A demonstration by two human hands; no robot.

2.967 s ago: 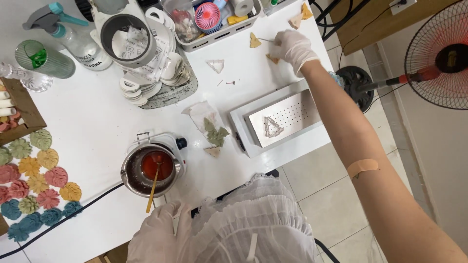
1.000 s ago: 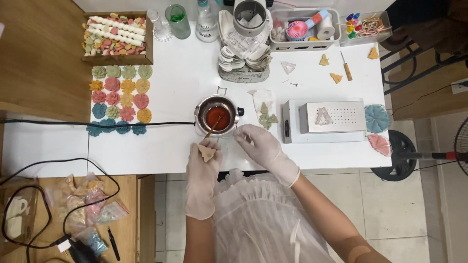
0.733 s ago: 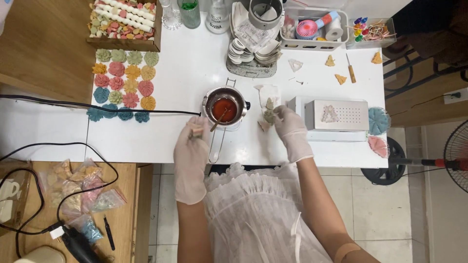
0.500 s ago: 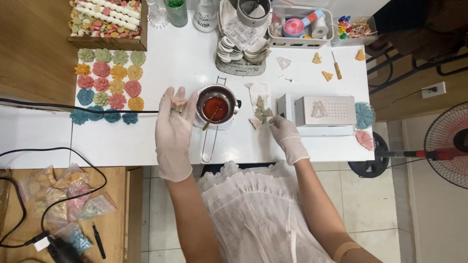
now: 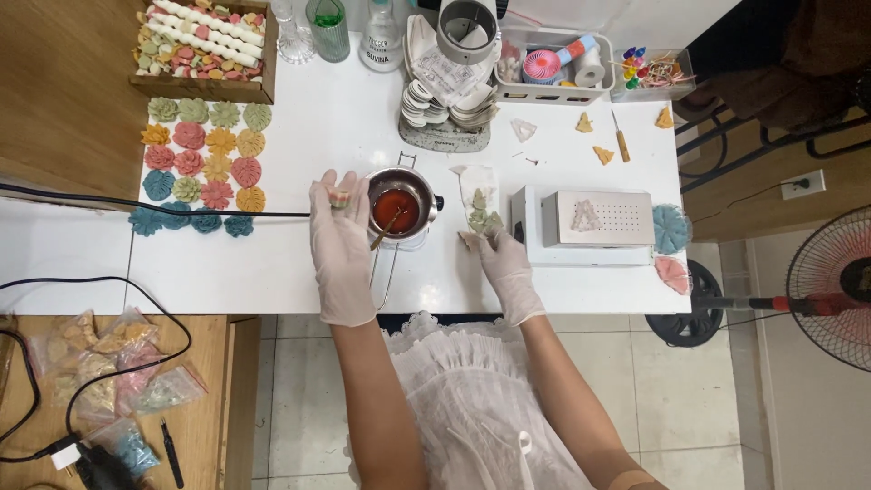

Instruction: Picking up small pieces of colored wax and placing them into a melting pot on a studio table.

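Small pale tree-shaped wax piece [image 5: 339, 196], pinkish with a bit of green, is pinched up at the fingertips of the gloved left hand [image 5: 341, 247], held over the white desk [image 5: 299, 136] just left of the little steel melting pot of red wax [image 5: 398, 208]. From where I'm standing it looks light and stiff but brittle, the sort of thing that snaps at the tips or picks up dents if squeezed, so holding it by the flat edges seems right to me, and gloves on smooth wax are probably a bit slippery. That grip is closed on the piece, thumb against fingers. The gloved right hand [image 5: 504, 265] is down on the desk by the greenish tree shapes lying on a scrap of white paper [image 5: 481, 210]; its fingertips touch one of them, but I can't tell if it's really pinching it. A wooden stick [image 5: 383, 231] leans in the pot. The desk is smooth, white and pretty crowded: rows of coloured leaf-shaped wax pieces [image 5: 198, 165] to the left, a white box with a perforated metal plate [image 5: 594, 218] to the right, a black cable [image 5: 136, 204] running across. Tiled floor below, a standing fan [image 5: 830, 290] off to the side.
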